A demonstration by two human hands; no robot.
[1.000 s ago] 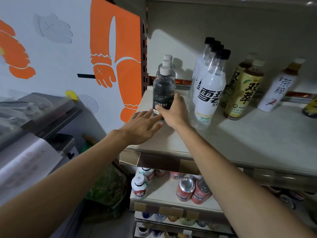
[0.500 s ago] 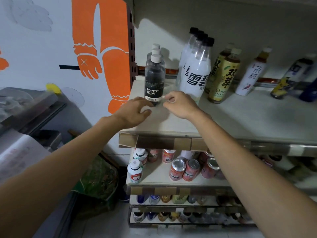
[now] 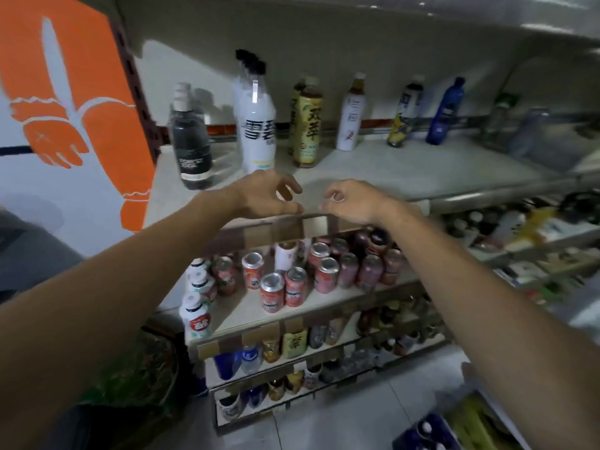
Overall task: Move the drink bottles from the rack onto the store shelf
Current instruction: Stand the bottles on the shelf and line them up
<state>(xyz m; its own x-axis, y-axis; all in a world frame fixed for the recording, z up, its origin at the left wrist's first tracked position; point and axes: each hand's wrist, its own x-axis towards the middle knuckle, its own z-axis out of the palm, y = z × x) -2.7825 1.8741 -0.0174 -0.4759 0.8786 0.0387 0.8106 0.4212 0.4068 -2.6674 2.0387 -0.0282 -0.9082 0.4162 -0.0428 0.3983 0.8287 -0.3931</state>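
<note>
Red cans (image 3: pixel 295 285) stand right of an orange wall mural (image 3: pixel 107 92).

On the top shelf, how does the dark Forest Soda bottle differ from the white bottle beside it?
The dark soda bottle is shorter and squatter; the white bottle stands taller and slimmer. The dark soda bottle has a white cap, the white bottle a black one. Both stand upright on the shelf, each fronting a row of its kind.

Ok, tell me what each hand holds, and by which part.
Nothing. The left hand and right hand are empty, fingers loosely curled, above the shelf edge; the dark soda bottle stands free.
</note>
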